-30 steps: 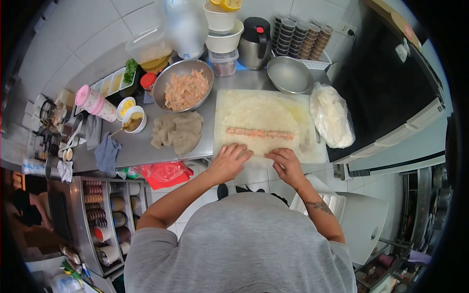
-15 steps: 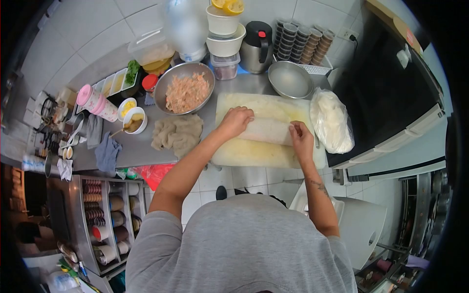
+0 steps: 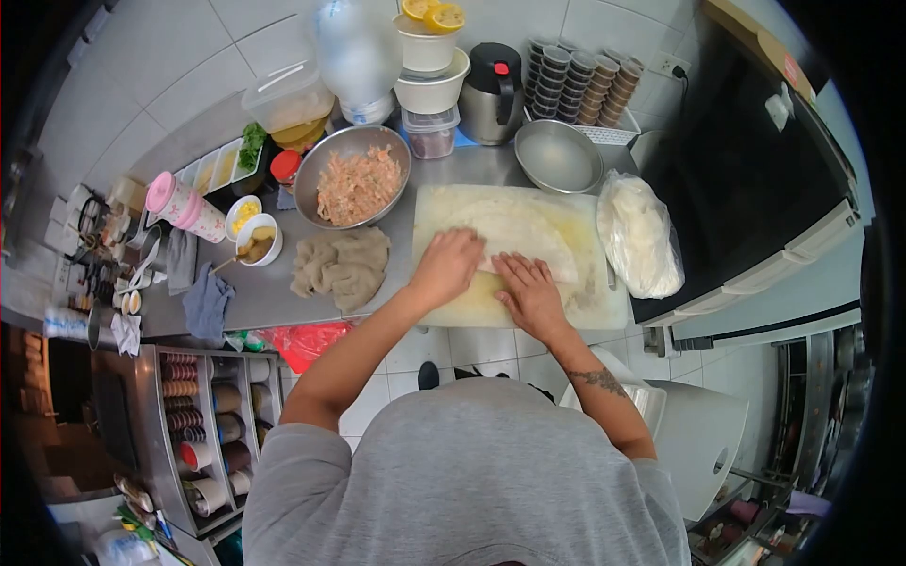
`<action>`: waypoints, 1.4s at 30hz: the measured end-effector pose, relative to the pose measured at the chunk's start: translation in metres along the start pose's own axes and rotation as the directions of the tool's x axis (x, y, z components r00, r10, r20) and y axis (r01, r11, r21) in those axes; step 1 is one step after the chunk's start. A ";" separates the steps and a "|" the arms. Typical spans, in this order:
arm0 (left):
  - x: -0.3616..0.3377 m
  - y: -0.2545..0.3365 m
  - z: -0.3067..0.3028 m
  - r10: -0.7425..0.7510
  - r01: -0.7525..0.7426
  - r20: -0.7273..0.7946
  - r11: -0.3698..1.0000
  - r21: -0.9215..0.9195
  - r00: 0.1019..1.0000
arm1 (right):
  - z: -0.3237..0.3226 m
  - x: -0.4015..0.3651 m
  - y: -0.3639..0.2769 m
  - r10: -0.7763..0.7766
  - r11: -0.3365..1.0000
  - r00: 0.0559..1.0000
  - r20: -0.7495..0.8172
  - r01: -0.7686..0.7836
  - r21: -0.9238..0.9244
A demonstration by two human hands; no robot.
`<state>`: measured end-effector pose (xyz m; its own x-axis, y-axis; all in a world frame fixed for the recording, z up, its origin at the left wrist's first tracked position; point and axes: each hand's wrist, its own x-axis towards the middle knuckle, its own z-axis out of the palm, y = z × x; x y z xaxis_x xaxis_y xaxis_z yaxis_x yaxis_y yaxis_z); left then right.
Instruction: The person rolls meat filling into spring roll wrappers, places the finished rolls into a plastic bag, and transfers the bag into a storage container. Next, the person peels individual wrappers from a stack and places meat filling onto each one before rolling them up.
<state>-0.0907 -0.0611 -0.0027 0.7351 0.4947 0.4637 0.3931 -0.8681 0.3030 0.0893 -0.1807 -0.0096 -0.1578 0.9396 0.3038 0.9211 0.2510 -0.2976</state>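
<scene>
A thin, pale sheet of dough point(image 3: 533, 231) lies spread on the yellowish-white cutting board point(image 3: 595, 307), its near edge under my hands. My left hand point(image 3: 448, 266) rests on the dough's left near corner, fingers bent a little over it and gripping nothing I can see. Beside it, my right hand point(image 3: 530, 292) lies with fingers stretched out flat across the near edge. Whether filling sits under that edge is hidden by my hands. Left of the board stands a metal bowl point(image 3: 311, 203) with a pinkish shredded mixture point(image 3: 359, 187).
Right of the board sits a plastic bag of white dough point(image 3: 642, 236). Behind are an empty metal bowl point(image 3: 559, 156), a steel jug point(image 3: 491, 94) and stacked lidded cups point(image 3: 552, 80). A crumpled beige cloth point(image 3: 340, 267) and a small white bowl point(image 3: 274, 250) lie left.
The dough, a rolled band before, now lies spread out flat towards the back. Both hands have come nearer to me, and my right hand has moved left and flattened onto the dough.
</scene>
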 end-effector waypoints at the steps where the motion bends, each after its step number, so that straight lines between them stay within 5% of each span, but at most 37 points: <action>1: -0.010 0.006 -0.001 0.063 -0.063 0.038 0.998 0.007 0.997 | 0.000 0.001 0.000 -0.004 1.000 1.000 -0.007 0.004 0.013; 4: -0.021 0.014 -0.006 0.089 -0.089 0.001 0.996 0.012 0.996 | -0.005 0.006 -0.004 0.024 0.998 1.000 0.010 -0.024 0.058; 10: -0.005 0.015 0.006 -0.036 0.034 0.186 0.999 0.016 0.982 | 0.025 0.024 -0.014 0.074 0.997 0.983 -0.166 -0.069 0.036; 16: -0.015 0.001 0.004 0.058 -0.063 0.148 0.997 0.032 0.987 | 0.010 0.015 -0.001 0.013 0.997 0.989 -0.145 -0.001 0.081; 22: -0.038 -0.017 -0.014 -0.099 0.104 0.057 0.992 -0.077 0.993 | -0.016 -0.020 0.031 0.106 0.975 0.982 -0.158 -0.072 0.208; 25: -0.026 -0.019 -0.020 -0.278 0.306 0.141 0.916 -0.258 0.950 | -0.025 -0.012 0.031 0.112 0.979 0.993 -0.045 -0.103 0.178; 28: -0.025 -0.020 -0.013 -0.169 0.172 0.035 0.973 -0.155 0.985 | -0.021 -0.009 0.024 0.057 0.993 0.986 -0.157 -0.040 0.111; 34: -0.024 -0.015 -0.018 -0.126 0.130 0.200 0.992 -0.003 0.972 | -0.019 0.004 0.022 0.066 0.994 0.997 -0.043 -0.062 0.088; 37: -0.009 -0.002 -0.004 -0.042 0.046 0.102 0.998 -0.034 0.994 | -0.001 0.021 0.004 0.055 0.983 0.997 -0.057 -0.044 0.177; 42: -0.006 0.010 0.010 -0.013 0.027 0.188 0.997 -0.076 0.982 | 0.008 0.022 -0.009 0.084 0.996 0.996 -0.026 -0.084 0.009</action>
<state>-0.0860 -0.0733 -0.0111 0.8209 0.4893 0.2946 0.3703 -0.8487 0.3776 0.0743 -0.1605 -0.0074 -0.0703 0.9511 0.3007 0.9281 0.1729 -0.3299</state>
